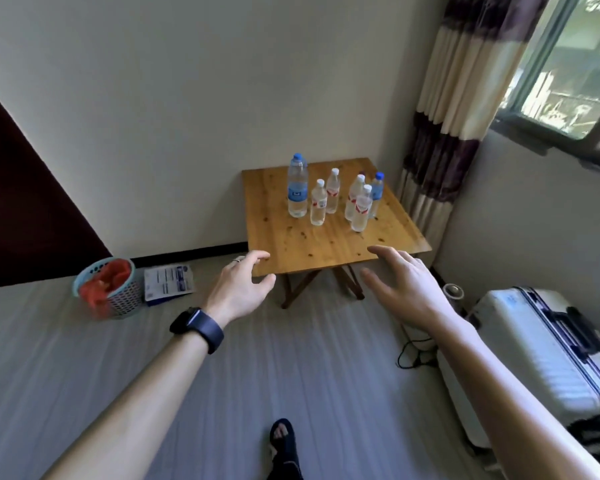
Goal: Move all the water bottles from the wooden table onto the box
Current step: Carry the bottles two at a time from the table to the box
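1. My left grip (pixel 239 289): fingers apart and loosely bent, holding nothing, raised before the near left corner of the table (pixel 326 244). Whether the fingertips touch its edge cannot be told. A dark watch (pixel 198 327) sits on that wrist.
2. My right grip (pixel 406 282): fingers spread and nearly straight, back of the hand up, empty, raised before the near right corner of the table.
3. Water bottles: I count six, all upright on the far half of the table, well apart from both grips.
4. Left cluster: a large blue-capped bottle (pixel 297 190) stands at the left. The near white-capped bottle (pixel 318 202) is just beside it, and the far white-capped bottle (pixel 332 190) is just behind that.
5. Right cluster: the front bottle (pixel 362 209) overlaps the middle bottle (pixel 354 197), both white-capped. A small blue-capped bottle (pixel 377 194) stands just to their right.
6. Surroundings: a basket (pixel 110 289) with red contents and a leaflet (pixel 168 282) are on the floor at left. A white suitcase (pixel 541 348) lies at right. A striped curtain (pixel 444 116) hangs beside a window (pixel 568 64). My sandalled foot (pixel 284 441) is on the grey floor.
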Available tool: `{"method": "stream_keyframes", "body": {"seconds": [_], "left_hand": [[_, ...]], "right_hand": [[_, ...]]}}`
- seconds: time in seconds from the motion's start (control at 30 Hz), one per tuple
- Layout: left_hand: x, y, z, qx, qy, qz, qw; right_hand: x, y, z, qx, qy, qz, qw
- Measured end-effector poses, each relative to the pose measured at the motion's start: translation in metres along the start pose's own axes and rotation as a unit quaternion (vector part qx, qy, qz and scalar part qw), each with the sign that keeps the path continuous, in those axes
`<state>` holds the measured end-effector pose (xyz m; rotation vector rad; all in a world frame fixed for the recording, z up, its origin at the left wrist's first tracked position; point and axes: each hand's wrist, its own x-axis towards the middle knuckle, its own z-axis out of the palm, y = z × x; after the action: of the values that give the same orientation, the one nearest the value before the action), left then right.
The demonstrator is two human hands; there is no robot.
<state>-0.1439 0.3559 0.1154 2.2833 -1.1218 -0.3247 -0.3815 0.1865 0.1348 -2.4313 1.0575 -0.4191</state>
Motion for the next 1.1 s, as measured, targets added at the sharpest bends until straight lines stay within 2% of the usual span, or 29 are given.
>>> {"method": "stream_keyframes", "body": {"seconds": [0.3, 0.43, 0.57, 0.87, 1.1], "left_hand": [[0.184, -0.033, 0.080, -0.015, -0.132, -0.049, 0.990], [0.253, -0.030, 0.121, 0.004, -0.195, -0.066, 0.979], [0.321, -0.014, 0.171, 0.001, -0.225, -0.083, 0.971], [0.452, 0.026, 0.240, -0.020, -0.234, -0.170, 0.957], [0.532, 0.019, 0.260, -0.056, -0.172, -0.233, 0.956]], "right_hand": [[0.153, 0.069, 0.062, 0.014, -0.077, 0.108, 0.991], [0.202, 0.112, 0.083, 0.035, -0.110, 0.162, 0.980], [0.265, 0.159, 0.095, 0.059, -0.138, 0.185, 0.971], [0.431, 0.244, 0.107, 0.086, -0.199, 0.183, 0.959], [0.537, 0.264, 0.119, 0.132, -0.120, 0.215, 0.960]]}}
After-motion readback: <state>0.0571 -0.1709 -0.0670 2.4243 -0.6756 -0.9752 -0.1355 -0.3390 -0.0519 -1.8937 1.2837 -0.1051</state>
